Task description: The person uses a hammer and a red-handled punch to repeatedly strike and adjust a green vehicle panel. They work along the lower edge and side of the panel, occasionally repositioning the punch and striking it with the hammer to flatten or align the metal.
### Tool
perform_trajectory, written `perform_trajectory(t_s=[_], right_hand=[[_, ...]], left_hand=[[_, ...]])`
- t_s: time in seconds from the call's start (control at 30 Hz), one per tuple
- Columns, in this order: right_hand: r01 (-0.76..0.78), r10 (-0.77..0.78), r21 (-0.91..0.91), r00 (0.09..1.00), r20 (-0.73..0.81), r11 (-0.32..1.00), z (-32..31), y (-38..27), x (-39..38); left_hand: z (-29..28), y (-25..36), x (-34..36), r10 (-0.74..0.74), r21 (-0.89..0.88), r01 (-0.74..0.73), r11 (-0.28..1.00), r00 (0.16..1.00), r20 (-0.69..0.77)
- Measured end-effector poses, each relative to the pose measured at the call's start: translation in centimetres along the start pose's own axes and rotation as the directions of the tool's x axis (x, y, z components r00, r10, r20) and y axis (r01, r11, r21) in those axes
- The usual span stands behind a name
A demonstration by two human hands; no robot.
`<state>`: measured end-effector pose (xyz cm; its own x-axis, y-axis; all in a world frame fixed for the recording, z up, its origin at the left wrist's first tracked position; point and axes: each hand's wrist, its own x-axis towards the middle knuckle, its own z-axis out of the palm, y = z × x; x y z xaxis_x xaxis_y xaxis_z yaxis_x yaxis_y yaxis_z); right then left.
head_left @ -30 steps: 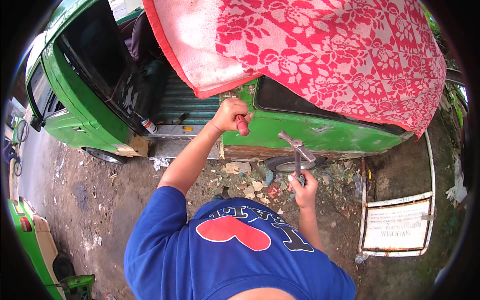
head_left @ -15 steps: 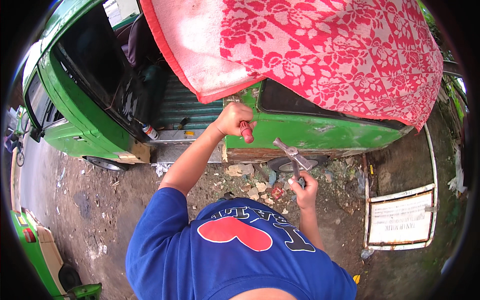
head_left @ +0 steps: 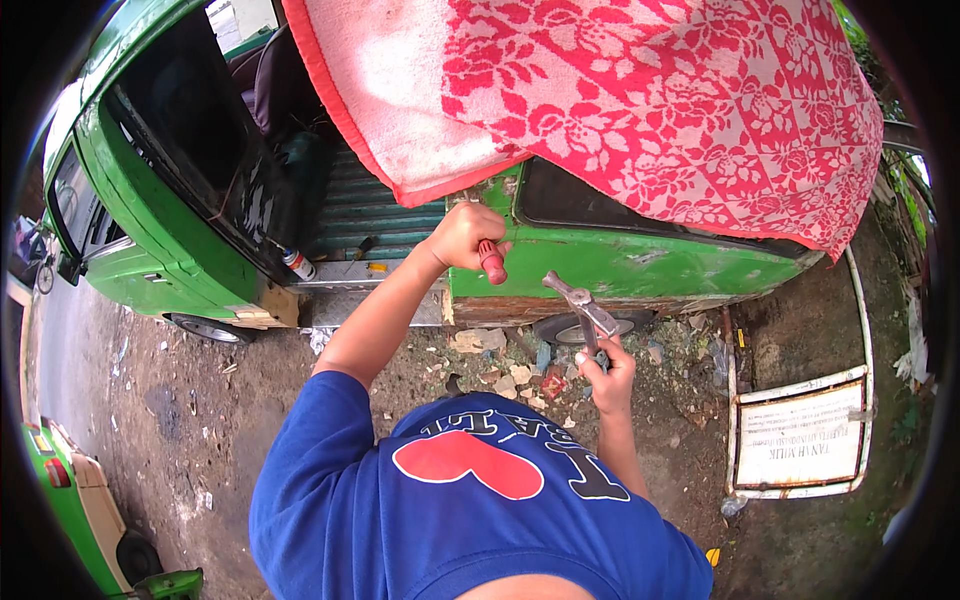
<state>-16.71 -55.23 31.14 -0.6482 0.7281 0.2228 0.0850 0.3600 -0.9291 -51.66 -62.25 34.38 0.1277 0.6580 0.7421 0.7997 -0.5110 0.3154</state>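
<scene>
My left hand [head_left: 468,235] is closed around a red-handled tool [head_left: 492,262], held up against the green van's [head_left: 630,262] side panel by the door opening. Only the rounded red handle shows; whatever extends beyond my fist is hidden, so its kind is unclear. My right hand [head_left: 612,380] grips a hammer [head_left: 582,300] by its dark handle. The metal head is raised to the lower right of the red handle, with a gap between them.
A red-and-white floral towel [head_left: 650,110] drapes over the van. A spray can [head_left: 298,264] stands by the ribbed cargo floor [head_left: 365,205]. Rubble [head_left: 480,340] litters the ground below. To the right lies a white framed sign [head_left: 800,435]; another green vehicle [head_left: 75,490] is at lower left.
The hammer has tilted slightly in my right hand, its head shifting a little up and left. My left hand and the red handle stay almost in place.
</scene>
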Motion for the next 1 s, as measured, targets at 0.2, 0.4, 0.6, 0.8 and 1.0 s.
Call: perform_trajectory(t_s=[0.2, 0.4, 0.6, 0.8, 1.0], right_hand=[[-0.013, 0.013, -0.011, 1.000, 0.021, 1.000, -0.2, 0.5, 0.1], [0.050, -0.052, 0.113, 0.999, 0.012, 0.992, 1.8, -3.3, 0.0], [0.447, -0.448, -0.042, 0.894, 0.002, 0.893, 2.3, -4.9, 0.6], [0.554, -0.536, -0.331, 0.830, 0.154, 0.764, 3.0, -8.2, 2.8], [0.527, -0.532, -0.200, 0.846, 0.034, 0.826, 3.0, -6.7, 1.3]], left_hand=[[-0.3, 0.3, 0.5, -0.008, -0.018, 0.008, 1.000, 1.000, 0.001], [-0.4, -0.3, 0.8, -0.073, -0.051, 0.072, 0.996, 0.997, -0.015], [-0.5, -0.4, 1.3, -0.111, -0.105, 0.107, 0.989, 0.993, -0.032], [-0.2, -0.3, 1.6, -0.154, -0.163, 0.137, 0.977, 0.984, -0.095], [0.0, -0.2, 1.4, -0.133, -0.120, 0.123, 0.985, 0.988, -0.074]])
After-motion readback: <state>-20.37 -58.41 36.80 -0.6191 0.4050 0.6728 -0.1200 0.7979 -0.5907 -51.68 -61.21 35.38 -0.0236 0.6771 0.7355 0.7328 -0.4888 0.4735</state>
